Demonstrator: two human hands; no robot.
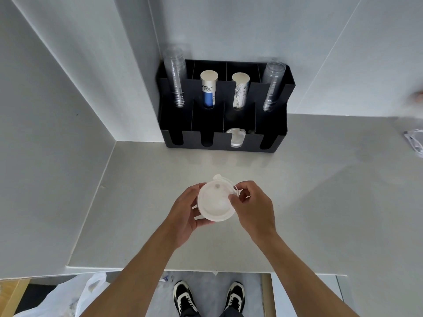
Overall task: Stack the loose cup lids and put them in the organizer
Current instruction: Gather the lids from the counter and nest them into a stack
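Note:
Both hands hold a small stack of white cup lids point(214, 203) above the grey counter. My left hand point(183, 211) cups the stack from the left and below. At the right rim, my right hand point(251, 205) pinches the top lid with thumb and fingers. The black organizer point(206, 124) stands against the back wall. A few translucent lids point(235, 137) sit in its third front slot; the other front slots look empty. Behind them stand two stacks of clear cups point(175, 76) and two stacks of paper cups point(208, 90).
The grey counter point(320, 191) has a white wall panel at its left. A blurred hand and clear plastic items point(414, 143) lie at the far right edge. Below the counter's front edge are a white plastic bag point(75, 296) and my shoes.

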